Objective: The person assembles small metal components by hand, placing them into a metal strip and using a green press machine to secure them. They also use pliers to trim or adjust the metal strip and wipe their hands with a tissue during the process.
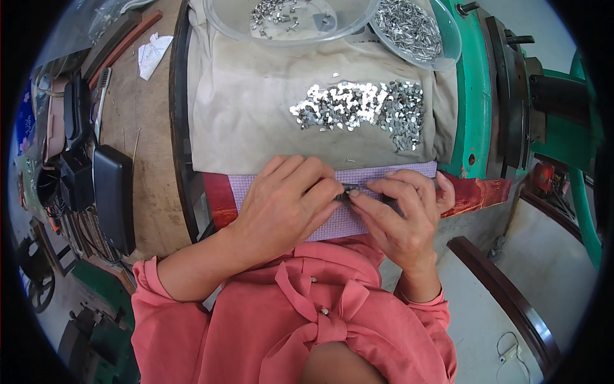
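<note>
Over a lilac checked cloth (249,185) at the near edge of the work surface, my two hands meet fingertip to fingertip. My left hand (288,195) is closed, thumb and fingers pinching a small dark metal piece (348,188). From the other side the thumb and forefinger of my right hand (406,214) pinch at the same piece; its exact shape is mostly hidden by fingers. Just beyond lies a wide heap of small flat shiny metal pieces (358,105) on a beige cloth (249,96). One thin metal pin (350,160) lies alone between heap and hands.
At the far edge stand a clear plastic tub (220,29) with some small metal parts and a bowl (453,54) full of thin ones. A green machine (473,102) borders the right. Leftward, a wooden table (153,185) carries a black case (114,198), a toothbrush (101,102) and crumpled paper (153,54).
</note>
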`<action>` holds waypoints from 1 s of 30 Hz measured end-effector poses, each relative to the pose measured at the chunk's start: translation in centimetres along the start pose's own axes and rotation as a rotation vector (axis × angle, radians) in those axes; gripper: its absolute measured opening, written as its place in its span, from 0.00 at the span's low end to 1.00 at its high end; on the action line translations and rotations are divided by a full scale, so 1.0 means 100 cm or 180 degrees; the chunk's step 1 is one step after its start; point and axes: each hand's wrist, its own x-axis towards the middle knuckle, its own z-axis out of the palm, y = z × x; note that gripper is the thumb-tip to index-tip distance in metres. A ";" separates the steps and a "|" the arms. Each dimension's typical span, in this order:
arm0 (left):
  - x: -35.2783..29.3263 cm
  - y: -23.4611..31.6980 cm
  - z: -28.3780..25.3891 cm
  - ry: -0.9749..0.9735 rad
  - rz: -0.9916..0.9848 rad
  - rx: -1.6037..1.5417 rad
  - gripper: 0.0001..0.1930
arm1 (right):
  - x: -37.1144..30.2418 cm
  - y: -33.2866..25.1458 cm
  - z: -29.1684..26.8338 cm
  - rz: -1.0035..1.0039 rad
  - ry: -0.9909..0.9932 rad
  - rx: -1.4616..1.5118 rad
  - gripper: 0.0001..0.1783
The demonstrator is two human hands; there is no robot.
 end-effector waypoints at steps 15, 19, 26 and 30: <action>0.007 0.007 0.009 -0.0022 0.0033 0.0160 0.10 | -0.001 0.014 -0.003 0.0113 -0.0002 0.0291 0.12; 0.008 0.009 0.010 -0.0080 0.0038 0.0261 0.11 | -0.002 0.013 -0.002 0.0103 0.0017 0.0316 0.12; 0.006 0.013 -0.005 -0.0119 -0.0221 0.0096 0.16 | 0.001 0.008 0.005 -0.0128 -0.0006 0.0139 0.10; -0.001 0.010 -0.019 -0.0123 -0.0383 0.0235 0.17 | 0.002 0.006 0.005 -0.0165 -0.0055 0.0160 0.09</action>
